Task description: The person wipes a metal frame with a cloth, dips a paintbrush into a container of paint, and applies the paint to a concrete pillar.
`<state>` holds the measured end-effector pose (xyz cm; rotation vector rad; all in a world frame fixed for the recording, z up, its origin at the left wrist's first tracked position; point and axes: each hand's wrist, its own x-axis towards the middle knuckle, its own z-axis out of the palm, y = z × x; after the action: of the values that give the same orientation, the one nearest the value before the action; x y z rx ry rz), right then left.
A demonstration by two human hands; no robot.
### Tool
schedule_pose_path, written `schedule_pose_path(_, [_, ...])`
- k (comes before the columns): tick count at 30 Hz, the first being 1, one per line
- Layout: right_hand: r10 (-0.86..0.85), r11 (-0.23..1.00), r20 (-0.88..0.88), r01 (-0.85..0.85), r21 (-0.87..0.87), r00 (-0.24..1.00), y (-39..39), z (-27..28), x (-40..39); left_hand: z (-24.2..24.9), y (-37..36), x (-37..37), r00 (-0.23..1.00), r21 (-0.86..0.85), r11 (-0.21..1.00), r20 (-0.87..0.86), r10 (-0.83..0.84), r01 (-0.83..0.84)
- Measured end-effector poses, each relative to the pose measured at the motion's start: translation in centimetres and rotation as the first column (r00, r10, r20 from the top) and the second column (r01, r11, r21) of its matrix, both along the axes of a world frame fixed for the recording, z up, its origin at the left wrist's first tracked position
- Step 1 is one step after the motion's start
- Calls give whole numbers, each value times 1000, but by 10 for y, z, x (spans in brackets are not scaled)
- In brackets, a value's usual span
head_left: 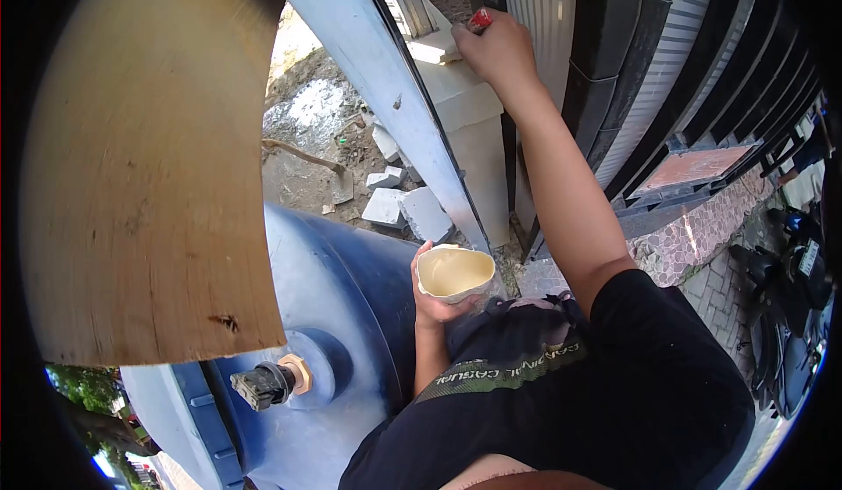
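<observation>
My left hand point(431, 304) is wrapped round the side and underside of a cut-off plastic container point(452, 297) with an uneven rim. Cream-coloured paint point(456, 273) coats its inside. At the top of the view, my outstretched right hand point(500, 47) is closed on a red-handled tool point(480, 20), whose working end is hidden. That hand is right by the top ledge of a cream-painted pillar point(474, 113), beside a dark post.
A large blue water tank point(342, 297) with a brass fitting stands left of my body. Close by hang a wooden board point(149, 183) and a pale metal beam point(386, 87). Broken blocks point(425, 214) and a hoe point(342, 183) lie below. Motorcycles point(794, 297) stand at right.
</observation>
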<state>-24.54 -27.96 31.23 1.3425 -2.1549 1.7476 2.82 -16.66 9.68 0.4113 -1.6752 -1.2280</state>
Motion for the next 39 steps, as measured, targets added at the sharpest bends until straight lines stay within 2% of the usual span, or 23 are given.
schedule_pose_path(1, [-23,1000,7,23,-4,1000,3,7,-2,1,-1,-1,1000,-4,1000,7,-23,23])
schedule_pose_path(3, [47,997,36,-45,-59,998,5,15,0,4,1,-1,1000,2,1000,-3,2,-2])
schedule_pose_path(7, [67,996,-49,-70,-62,997,-39,1,-3,8,7,-1,999,75,997,-33,14,-12])
schedule_pose_path(9, [115,993,-18,-115,11,993,-50,-2,-1,10,7,0,1000,60,998,-31,3,-1])
schedule_pose_path(11, [125,992,-10,-125,7,992,-59,-4,1,13,9,-1,999,42,999,-34,0,1])
schedule_pose_path(14, [151,988,-36,-150,34,988,-73,-6,3,16,13,-2,1000,97,995,9,23,-24])
schedule_pose_path(19, [186,976,-95,-172,134,978,-68,-9,3,7,10,-1,1000,-6,1000,22,11,-10])
schedule_pose_path(21, [118,990,-61,-113,85,991,-46,-6,7,8,8,-2,1000,-24,1000,14,8,-7])
schedule_pose_path(25, [86,994,-50,-82,68,995,-32,11,9,13,8,-4,1000,-38,999,4,14,-14])
schedule_pose_path(27, [75,990,-71,-83,-115,995,-55,8,1,13,8,-3,1000,-39,999,20,18,-17])
schedule_pose_path(29, [87,995,-28,-88,-48,996,-66,-1,-3,13,10,-3,999,-38,999,30,18,-16])
schedule_pose_path(31, [94,992,-73,-87,87,993,-69,-13,-6,13,9,-4,1000,5,1000,-27,-8,8])
schedule_pose_path(33, [91,992,-91,-83,90,992,-42,-9,0,10,7,-3,1000,-3,1000,-14,-5,5])
schedule_pose_path(35, [93,991,-109,-82,104,990,-13,10,8,7,8,-1,1000,0,1000,-2,2,-2])
schedule_pose_path(37, [93,961,-14,-87,261,996,11,40,11,8,7,-2,1000,25,999,-21,-23,23])
schedule_pose_path(38, [38,959,-12,-33,283,999,9,48,9,7,8,-2,1000,32,999,-21,-18,19])
schedule_pose_path(39, [65,958,-51,-48,281,997,-2,52,2,7,7,-2,999,35,999,-34,-26,28])
